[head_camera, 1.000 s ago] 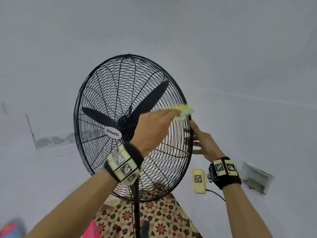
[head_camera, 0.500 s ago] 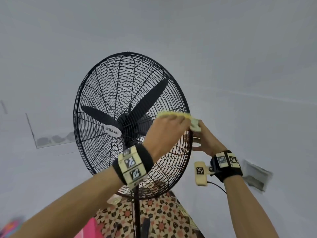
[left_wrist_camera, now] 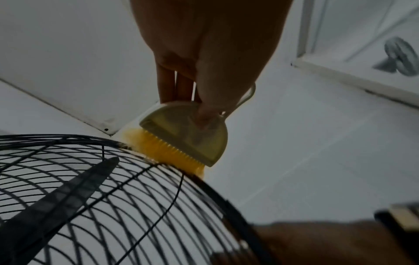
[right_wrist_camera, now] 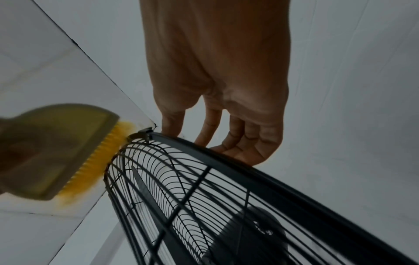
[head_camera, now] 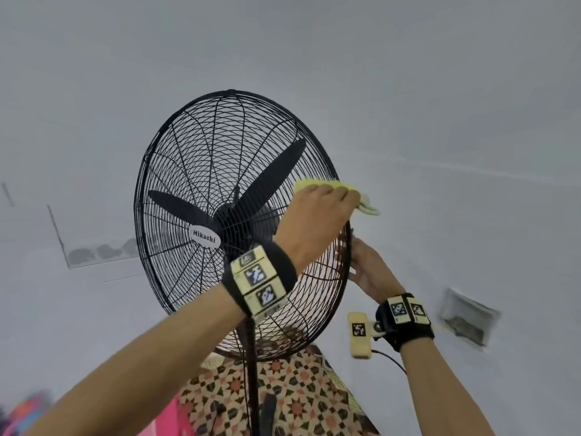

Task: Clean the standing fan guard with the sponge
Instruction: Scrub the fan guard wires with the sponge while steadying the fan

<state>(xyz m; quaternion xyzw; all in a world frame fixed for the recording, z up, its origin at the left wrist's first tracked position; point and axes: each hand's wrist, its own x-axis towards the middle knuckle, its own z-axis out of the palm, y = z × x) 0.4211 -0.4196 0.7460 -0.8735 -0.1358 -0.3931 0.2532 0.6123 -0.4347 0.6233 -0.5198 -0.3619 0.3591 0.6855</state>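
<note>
A black standing fan guard (head_camera: 201,171) with black blades fills the middle of the head view. My left hand (head_camera: 317,212) grips the sponge (head_camera: 323,185), a cream half-round holder with a yellow pad. The yellow pad (left_wrist_camera: 174,156) lies against the guard's upper right rim (left_wrist_camera: 217,193). Lower on that right rim, my right hand (head_camera: 369,269) holds the guard, its fingers (right_wrist_camera: 240,143) reaching behind the rim (right_wrist_camera: 260,179), fingertips hidden. The sponge (right_wrist_camera: 59,152) also shows at the left of the right wrist view, blurred.
The fan's black pole (head_camera: 251,379) runs down in front of a patterned cloth (head_camera: 298,401). A pink object (head_camera: 166,420) sits at the bottom. White walls surround the fan, with a vent (head_camera: 468,322) at the right and a window frame (left_wrist_camera: 353,78).
My left hand slid the sponge a little down the right rim, then back up to the upper right. My right hand stayed on the rim, now further below the sponge.
</note>
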